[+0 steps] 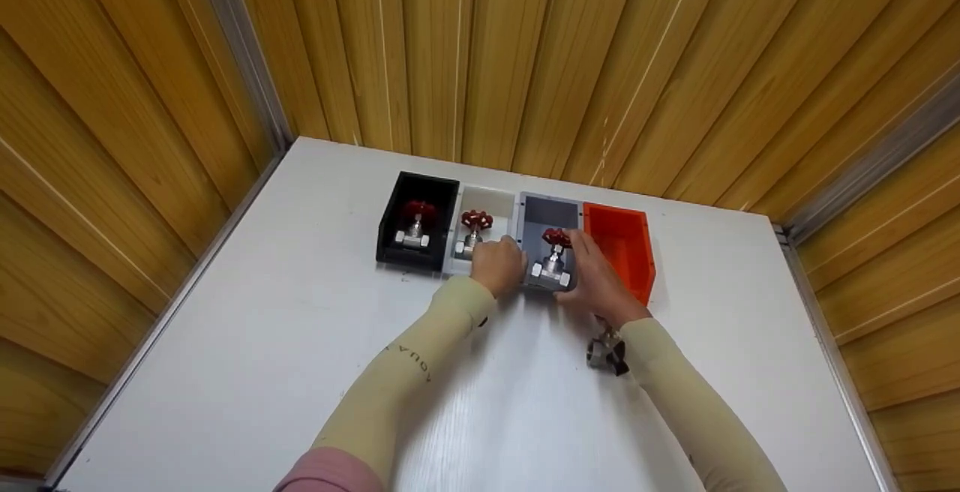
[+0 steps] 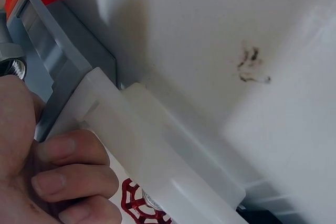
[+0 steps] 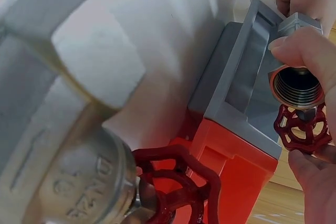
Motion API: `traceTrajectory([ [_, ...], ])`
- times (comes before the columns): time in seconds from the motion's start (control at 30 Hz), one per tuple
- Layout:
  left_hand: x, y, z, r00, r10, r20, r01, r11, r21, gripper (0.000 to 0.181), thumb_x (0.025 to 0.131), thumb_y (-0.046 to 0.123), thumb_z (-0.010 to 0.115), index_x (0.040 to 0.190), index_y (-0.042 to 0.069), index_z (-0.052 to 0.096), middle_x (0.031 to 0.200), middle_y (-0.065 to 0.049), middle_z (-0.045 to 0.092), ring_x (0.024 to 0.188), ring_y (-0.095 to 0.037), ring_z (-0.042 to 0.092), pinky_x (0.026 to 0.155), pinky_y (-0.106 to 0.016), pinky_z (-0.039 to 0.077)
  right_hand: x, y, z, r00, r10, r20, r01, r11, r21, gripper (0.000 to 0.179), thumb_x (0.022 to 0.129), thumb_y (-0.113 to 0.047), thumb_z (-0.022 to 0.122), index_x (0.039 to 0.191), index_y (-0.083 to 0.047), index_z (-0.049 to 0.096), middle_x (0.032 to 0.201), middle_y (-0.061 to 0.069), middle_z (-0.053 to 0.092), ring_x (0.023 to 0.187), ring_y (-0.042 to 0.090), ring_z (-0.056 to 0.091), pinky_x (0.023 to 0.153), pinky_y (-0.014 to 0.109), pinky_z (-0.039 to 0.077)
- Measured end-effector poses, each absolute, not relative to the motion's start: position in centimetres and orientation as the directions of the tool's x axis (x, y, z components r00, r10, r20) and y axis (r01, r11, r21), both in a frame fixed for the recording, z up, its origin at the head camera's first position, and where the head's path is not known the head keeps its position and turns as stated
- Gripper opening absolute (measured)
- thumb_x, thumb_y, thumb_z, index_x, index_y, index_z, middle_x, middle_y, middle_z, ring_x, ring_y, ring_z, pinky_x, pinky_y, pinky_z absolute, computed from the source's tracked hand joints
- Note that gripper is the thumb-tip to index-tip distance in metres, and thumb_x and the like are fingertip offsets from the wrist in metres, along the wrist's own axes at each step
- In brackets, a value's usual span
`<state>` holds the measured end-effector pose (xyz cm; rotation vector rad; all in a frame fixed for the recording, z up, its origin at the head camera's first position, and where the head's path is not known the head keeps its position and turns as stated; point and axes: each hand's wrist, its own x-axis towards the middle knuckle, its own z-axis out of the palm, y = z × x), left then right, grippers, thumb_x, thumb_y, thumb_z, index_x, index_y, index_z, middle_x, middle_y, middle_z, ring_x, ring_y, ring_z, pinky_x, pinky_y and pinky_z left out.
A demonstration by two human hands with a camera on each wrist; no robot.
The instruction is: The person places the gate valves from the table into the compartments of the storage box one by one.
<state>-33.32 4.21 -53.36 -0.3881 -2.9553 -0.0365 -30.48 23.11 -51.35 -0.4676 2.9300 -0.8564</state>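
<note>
My right hand [image 1: 600, 282] holds a gate valve [image 1: 551, 271] with a red handwheel at the grey bin [image 1: 551, 211]. In the right wrist view, its thumb lies on the metal body and other fingers touch the wheel. My left hand [image 1: 499, 265] has its fingers curled over the adjoining walls of the white bin [image 1: 499, 203] and the grey bin, gripping them. Another red-wheeled gate valve [image 1: 475, 233] is in the white bin, partly behind that hand. A third gate valve [image 1: 412, 233] sits in the black bin [image 1: 405, 258].
At the right end of the row stands an orange bin [image 1: 619, 244]. Close to the right wrist camera is another metal valve [image 3: 79, 140] with a red handwheel. The bins stand on a white table [image 1: 300, 312] before wood-look panels [image 1: 495, 64].
</note>
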Motion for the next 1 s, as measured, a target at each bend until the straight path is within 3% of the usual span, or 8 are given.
traceTrajectory([
  [0.6,-33.3,4.4,-52.9,-0.970,0.238,0.039,0.239,0.971,0.015,0.046,0.103,0.041,0.036,0.096,0.006,0.065,0.088,-0.005,0.066,0.078,-0.022,0.070,0.063,-0.036,0.052,-32.3,23.0,-51.8,-0.956,-0.293,0.006,-0.251,0.808,-0.534,0.111,0.068,-0.019,0.088,0.152,-0.010,0.017,0.156,0.012,0.023,0.142,0.032,0.029,0.113,0.050,0.032],
  [1.0,-34.0,4.7,-53.8,-0.967,0.227,0.119,0.223,0.974,-0.050,0.042,0.100,0.043,0.040,0.087,0.010,0.061,0.069,-0.001,0.064,0.064,-0.018,0.068,0.051,-0.032,0.047,-32.8,22.9,-52.1,-0.958,-0.287,0.027,-0.256,0.804,-0.537,0.108,0.067,-0.019,0.088,0.150,-0.011,0.020,0.152,0.011,0.029,0.138,0.028,0.033,0.112,0.048,0.034],
])
